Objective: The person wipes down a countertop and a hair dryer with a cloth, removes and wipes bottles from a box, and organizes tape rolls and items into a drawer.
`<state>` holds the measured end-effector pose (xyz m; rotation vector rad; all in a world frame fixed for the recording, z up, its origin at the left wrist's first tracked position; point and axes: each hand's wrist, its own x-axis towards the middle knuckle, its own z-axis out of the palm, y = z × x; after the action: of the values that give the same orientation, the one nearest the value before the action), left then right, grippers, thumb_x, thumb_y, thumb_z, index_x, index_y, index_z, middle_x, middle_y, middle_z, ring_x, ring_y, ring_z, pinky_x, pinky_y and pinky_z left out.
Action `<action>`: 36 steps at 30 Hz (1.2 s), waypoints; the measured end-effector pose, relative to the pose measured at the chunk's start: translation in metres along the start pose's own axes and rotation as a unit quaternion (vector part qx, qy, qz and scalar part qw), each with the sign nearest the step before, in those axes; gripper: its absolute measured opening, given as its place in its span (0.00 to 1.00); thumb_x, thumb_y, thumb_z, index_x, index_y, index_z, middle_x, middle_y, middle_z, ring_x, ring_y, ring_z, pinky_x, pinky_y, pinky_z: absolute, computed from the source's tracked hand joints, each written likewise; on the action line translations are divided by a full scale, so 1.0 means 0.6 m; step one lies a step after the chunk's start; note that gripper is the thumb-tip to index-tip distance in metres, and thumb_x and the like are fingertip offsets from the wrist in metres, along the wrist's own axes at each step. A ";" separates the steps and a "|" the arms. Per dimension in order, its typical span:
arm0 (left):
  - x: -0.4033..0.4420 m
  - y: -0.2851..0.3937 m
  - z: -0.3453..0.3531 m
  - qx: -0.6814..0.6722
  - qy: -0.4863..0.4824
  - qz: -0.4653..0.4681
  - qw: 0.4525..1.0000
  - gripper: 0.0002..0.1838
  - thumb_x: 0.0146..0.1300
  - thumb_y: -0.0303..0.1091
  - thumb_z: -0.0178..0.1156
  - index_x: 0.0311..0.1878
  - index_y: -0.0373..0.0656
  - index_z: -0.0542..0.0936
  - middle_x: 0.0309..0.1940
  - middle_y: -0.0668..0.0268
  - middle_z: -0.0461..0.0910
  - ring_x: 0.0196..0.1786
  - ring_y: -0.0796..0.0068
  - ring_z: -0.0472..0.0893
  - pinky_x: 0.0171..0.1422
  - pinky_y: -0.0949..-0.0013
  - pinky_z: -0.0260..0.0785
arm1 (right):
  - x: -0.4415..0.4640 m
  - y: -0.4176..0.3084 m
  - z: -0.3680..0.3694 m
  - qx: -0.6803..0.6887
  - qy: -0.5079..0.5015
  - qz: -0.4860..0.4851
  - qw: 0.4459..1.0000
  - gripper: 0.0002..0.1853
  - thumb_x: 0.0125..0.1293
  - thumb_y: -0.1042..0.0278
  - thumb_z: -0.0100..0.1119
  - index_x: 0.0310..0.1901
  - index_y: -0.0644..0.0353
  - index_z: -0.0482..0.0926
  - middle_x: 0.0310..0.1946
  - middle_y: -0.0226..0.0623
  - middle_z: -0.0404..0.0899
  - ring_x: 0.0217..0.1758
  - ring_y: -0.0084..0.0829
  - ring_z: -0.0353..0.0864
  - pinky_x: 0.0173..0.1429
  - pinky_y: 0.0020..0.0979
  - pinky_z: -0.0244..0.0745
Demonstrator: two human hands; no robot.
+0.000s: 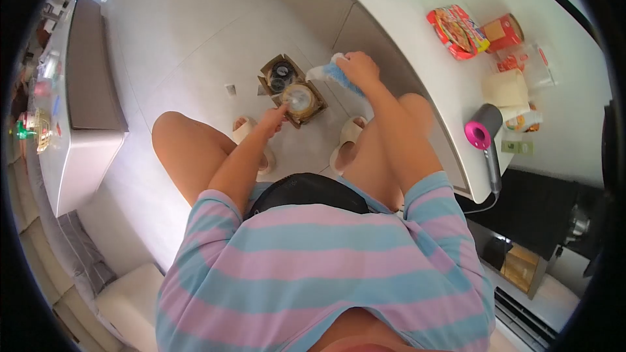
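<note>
My left hand [274, 121] is closed on the near edge of a round, see-through piece with a yellowish rim [299, 100], which looks like a lid or shallow bowl. It is over the near part of an open cardboard box [319, 109] on the floor. In the box's far part shows a dark round item [282, 73], whose kind I cannot make out. To the right of the box, my right hand [360, 69] grips a blue-and-white cloth [334, 74] that hangs out to the left.
Small pale scraps [231, 90] lie left of the box. Slippers [350, 137] are on my feet on both sides. On the white counter [417, 45] at right are a red food packet [458, 31], a red can [503, 32] and a hair dryer [486, 132]. A cabinet [98, 117] stands at left.
</note>
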<state>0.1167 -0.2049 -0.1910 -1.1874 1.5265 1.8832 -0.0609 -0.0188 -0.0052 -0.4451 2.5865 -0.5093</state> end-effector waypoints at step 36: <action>-0.023 -0.053 -0.087 0.240 -0.075 0.081 0.964 0.25 0.57 0.48 0.62 0.49 0.37 0.74 0.34 0.60 0.78 0.33 0.70 0.76 0.35 0.69 0.68 | -0.045 0.125 0.417 0.299 -0.122 0.174 0.930 0.19 0.51 0.60 0.62 0.42 0.65 0.78 0.40 0.45 0.78 0.41 0.42 0.77 0.43 0.37 0.72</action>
<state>0.1663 -0.2423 -0.1988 -0.7034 1.8940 1.5244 0.0700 -0.0109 -0.2329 0.1511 2.0630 -0.9902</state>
